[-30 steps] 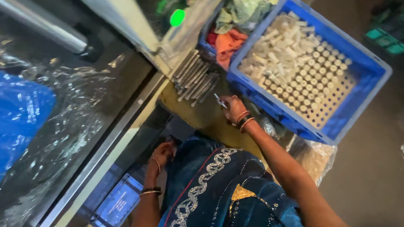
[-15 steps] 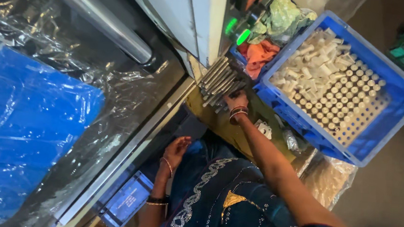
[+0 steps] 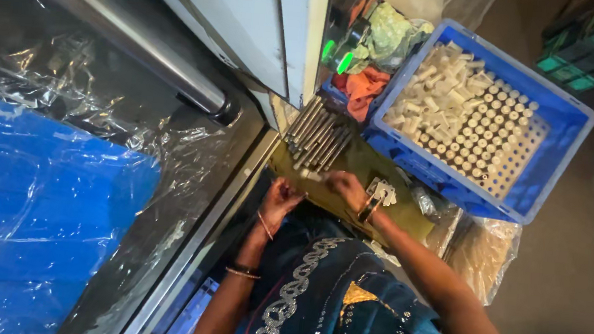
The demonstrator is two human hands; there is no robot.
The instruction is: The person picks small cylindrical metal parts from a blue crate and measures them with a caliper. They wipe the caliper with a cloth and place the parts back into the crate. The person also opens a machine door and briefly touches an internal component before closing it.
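**Ana:** Head camera is looking straight down at two bare hands working over an olive-brown board (image 3: 355, 167). What is the right hand (image 3: 344, 187) doing?

**Ben:** It is pinching a short pale rod (image 3: 313, 176) at one end, fingers closed narrowly around it. The rod is lying almost level, its free end pointing toward the left hand (image 3: 281, 196).

**Ana:** And is the left one gripping anything?

**Ben:** I cannot tell. Its fingers are curling upward just beside the rod's free end, but whether they are touching it is too small to make out. Bangles are sitting on both wrists.

**Ana:** What is lying around them?

**Ben:** A bundle of grey metal rods (image 3: 318, 136) is resting side by side on the board, just above the hands. A small pale metal bracket (image 3: 382, 192) is lying beside the right wrist. A blue plastic crate (image 3: 567, 153) is standing to the right, and white cylinders (image 3: 461, 117) are filling it, many standing upright in rows, others lying loose at the upper left.

**Ana:** Anything else nearby?

**Ben:** Green and orange rags (image 3: 376, 58) are bunching up beside the crate. To the left, crinkled clear film is covering a blue sheet (image 3: 23, 220), and a steel roller (image 3: 128, 31) is running diagonally above it.
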